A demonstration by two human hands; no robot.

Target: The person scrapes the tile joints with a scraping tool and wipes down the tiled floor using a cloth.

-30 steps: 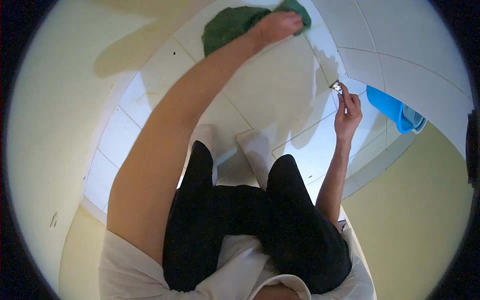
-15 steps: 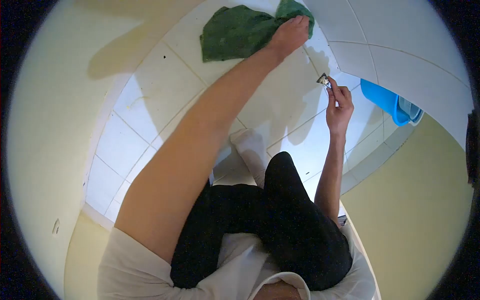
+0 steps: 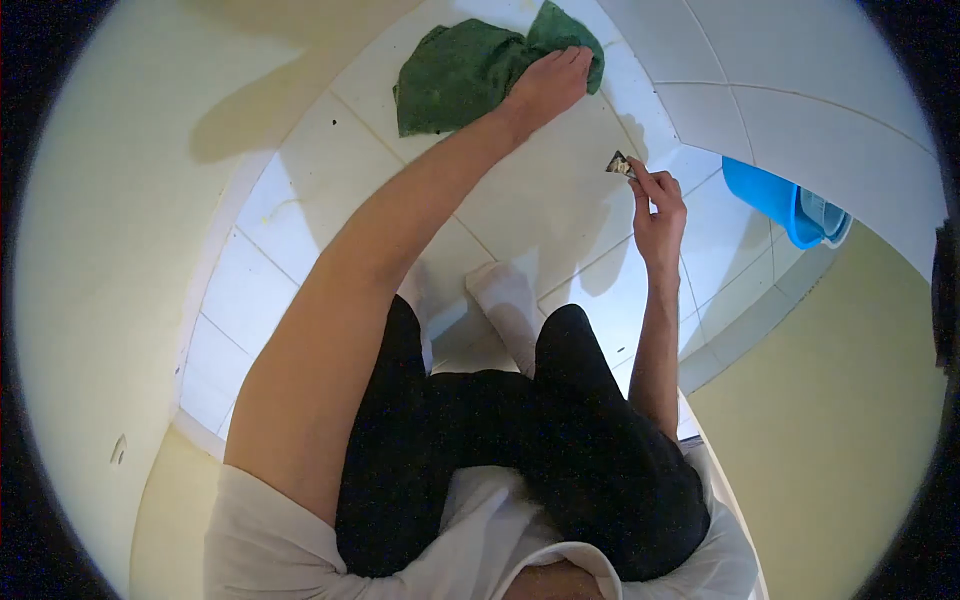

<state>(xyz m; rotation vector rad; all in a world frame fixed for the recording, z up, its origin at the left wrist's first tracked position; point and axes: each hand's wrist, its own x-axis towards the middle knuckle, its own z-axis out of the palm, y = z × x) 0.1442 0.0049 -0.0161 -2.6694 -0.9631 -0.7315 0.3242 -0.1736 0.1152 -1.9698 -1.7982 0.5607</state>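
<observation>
A dark green cloth [image 3: 460, 75] lies crumpled on the white tiled floor, far in front of me. My left hand [image 3: 552, 85] reaches out to its right part, fingers bent over and gripping the fabric, the fingertips partly hidden. Closer to me on the right, my right hand [image 3: 662, 212] pinches a small flat triangular piece [image 3: 620, 164] like a scraper blade. This piece has a dark edge and pale crumbs or residue on its face. It is held apart from the cloth.
On the right, a blue basin [image 3: 765, 200] with a clear container in it stands by the tiled wall [image 3: 830, 110]. My socked foot [image 3: 500, 300] is on the floor tiles [image 3: 520, 190] between my knees. A dark speck [image 3: 334, 122] and yellowish stains mark the floor at left.
My left hand has moved left and a little towards me, drawing the right part of the cloth along. My right hand has shifted slightly left with the triangular piece.
</observation>
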